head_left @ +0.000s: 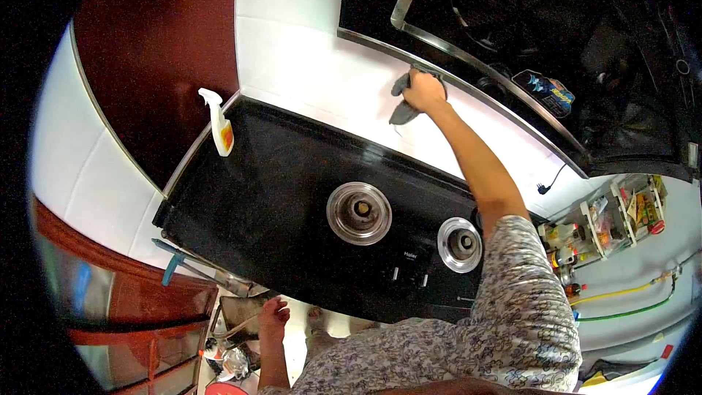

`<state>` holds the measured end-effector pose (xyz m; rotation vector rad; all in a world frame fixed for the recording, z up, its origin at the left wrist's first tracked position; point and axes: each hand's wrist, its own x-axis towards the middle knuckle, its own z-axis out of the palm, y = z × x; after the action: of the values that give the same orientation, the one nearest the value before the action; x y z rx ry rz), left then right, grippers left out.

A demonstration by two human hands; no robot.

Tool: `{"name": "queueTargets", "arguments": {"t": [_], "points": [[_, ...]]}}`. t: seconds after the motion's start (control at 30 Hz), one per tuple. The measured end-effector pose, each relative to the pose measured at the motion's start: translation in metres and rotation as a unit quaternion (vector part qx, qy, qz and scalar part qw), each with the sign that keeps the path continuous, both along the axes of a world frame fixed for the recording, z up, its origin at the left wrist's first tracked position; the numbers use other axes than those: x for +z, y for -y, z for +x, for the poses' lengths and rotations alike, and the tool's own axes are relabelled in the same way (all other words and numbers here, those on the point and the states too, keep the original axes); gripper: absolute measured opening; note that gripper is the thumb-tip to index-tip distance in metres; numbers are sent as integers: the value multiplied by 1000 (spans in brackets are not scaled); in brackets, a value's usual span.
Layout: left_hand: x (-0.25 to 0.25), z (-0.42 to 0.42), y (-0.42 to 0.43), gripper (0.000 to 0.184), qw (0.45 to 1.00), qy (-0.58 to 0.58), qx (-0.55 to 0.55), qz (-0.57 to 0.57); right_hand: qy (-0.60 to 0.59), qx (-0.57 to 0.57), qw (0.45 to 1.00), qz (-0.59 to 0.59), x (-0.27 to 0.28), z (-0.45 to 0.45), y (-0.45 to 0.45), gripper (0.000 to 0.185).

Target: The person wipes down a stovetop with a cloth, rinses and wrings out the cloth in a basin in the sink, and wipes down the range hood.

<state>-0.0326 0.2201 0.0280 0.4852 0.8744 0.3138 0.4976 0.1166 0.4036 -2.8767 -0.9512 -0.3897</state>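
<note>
My right hand (426,93) is closed on a dark grey cloth (404,111), pressed against the white tiled wall (307,66) just under the lower edge of the range hood (453,51). Part of the cloth hangs down below the fingers. My left hand (274,313) is low beside my body, near the front edge of the black stove top (256,197). Its fingers are loosely curled and apart, with nothing seen in them. Two round metal burners, a larger one (359,213) and a smaller one (461,244), are set in the stove top.
A white spray bottle (221,130) with an orange label stands at the stove's back left corner. Wall racks (610,223) with several bottles and packets are on the right, near a hanging plug (543,189). A dark red panel (161,51) borders the left side.
</note>
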Motion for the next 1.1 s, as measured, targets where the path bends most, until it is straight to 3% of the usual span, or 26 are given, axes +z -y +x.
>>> {"name": "queueTargets", "arguments": {"t": [0.07,0.17,0.23,0.27,0.3,0.33,0.43,0.53,0.6,0.67,0.7,0.77,0.87,0.9,0.93,1.0,1.1], "points": [[-40,-16,-13,26,999,45,-13,-13,74,97,992,28,24,-34,8,36],[-32,-12,-21,21,997,70,-14,-30,229,253,932,123,43,-55,-6,37],[3,11,-18,19,999,49,-16,-6,341,284,881,163,61,-52,-28,40],[-2,21,-18,19,997,71,-18,-6,415,296,845,163,69,-45,-39,41],[7,30,-14,21,997,73,-19,6,413,264,860,141,66,-33,-46,47],[20,40,-9,23,997,75,-21,20,447,203,871,23,60,-32,-50,50],[45,53,3,24,997,71,-43,7,451,202,867,-63,31,-22,-33,49],[35,44,6,24,998,47,-46,-8,401,223,886,-67,13,-12,0,49],[16,31,5,23,999,38,-39,-3,324,265,908,-1,7,-8,27,51],[-5,14,0,23,998,54,-21,-8,351,314,875,114,22,-11,39,51],[-31,9,-7,22,999,5,-43,0,374,319,859,142,41,-20,35,51],[-15,12,-5,22,1000,20,-2,2,431,320,823,182,76,-34,18,53],[16,31,-4,21,999,48,4,3,491,259,825,106,90,-18,-16,45],[22,39,-4,21,998,59,2,-3,428,282,852,103,75,-3,-30,45],[29,46,-3,22,998,70,1,-8,490,227,841,5,55,-5,-34,50],[50,56,1,22,995,102,7,-6,480,163,862,-7,42,-11,-40,55],[41,44,1,22,997,72,-20,-2,412,174,894,14,42,-24,-38,63]]}}
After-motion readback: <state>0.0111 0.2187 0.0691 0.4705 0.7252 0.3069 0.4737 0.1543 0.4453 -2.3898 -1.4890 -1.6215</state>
